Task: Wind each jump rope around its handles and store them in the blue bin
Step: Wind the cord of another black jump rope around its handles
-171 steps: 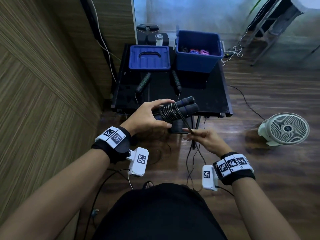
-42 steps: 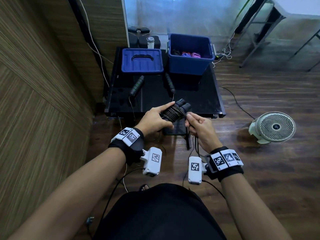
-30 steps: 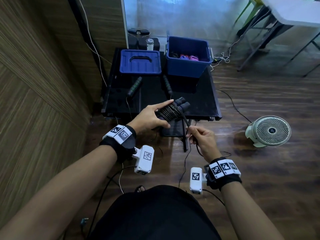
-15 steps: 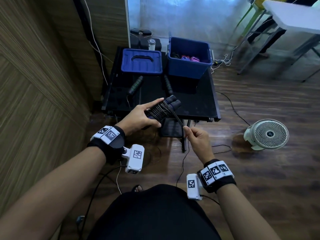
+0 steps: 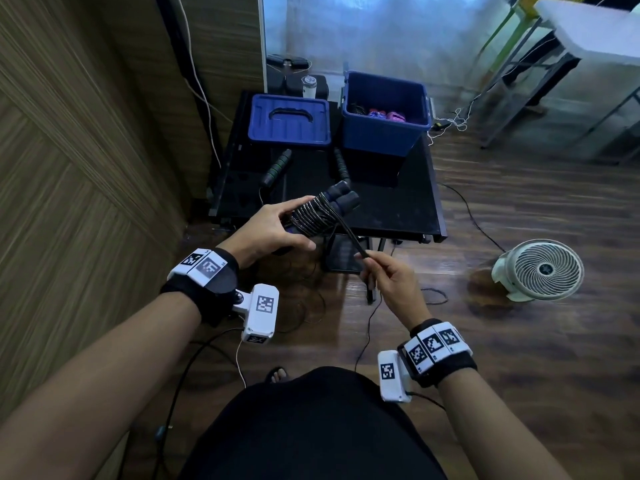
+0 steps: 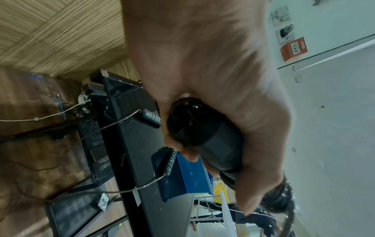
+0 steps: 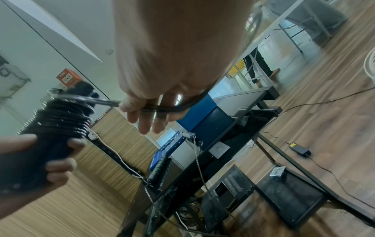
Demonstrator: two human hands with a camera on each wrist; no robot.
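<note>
My left hand (image 5: 273,230) grips a pair of dark jump-rope handles (image 5: 337,199) held side by side, with many turns of black rope (image 5: 313,216) wound round them; the wrist view shows the handle butt (image 6: 188,121) in my palm. My right hand (image 5: 388,275) pinches the loose rope (image 5: 351,237) below and right of the bundle, and the rope (image 7: 162,109) runs taut from the coil (image 7: 61,115) through my fingers. A second jump rope with green-ringed handles (image 5: 277,168) (image 5: 341,164) lies on the black table (image 5: 398,209). The blue bin (image 5: 384,133) stands at the table's back right, with coloured ropes inside.
The blue lid (image 5: 289,121) lies left of the bin. A white fan (image 5: 540,270) stands on the wooden floor at the right. A wood-panel wall (image 5: 86,168) runs along the left. Cables trail on the floor under the table. A white table (image 5: 588,32) is far right.
More rope has gone onto the handles than at the earliest frame. In the last second my right hand dropped away from the bundle to lower right, drawing the rope taut.
</note>
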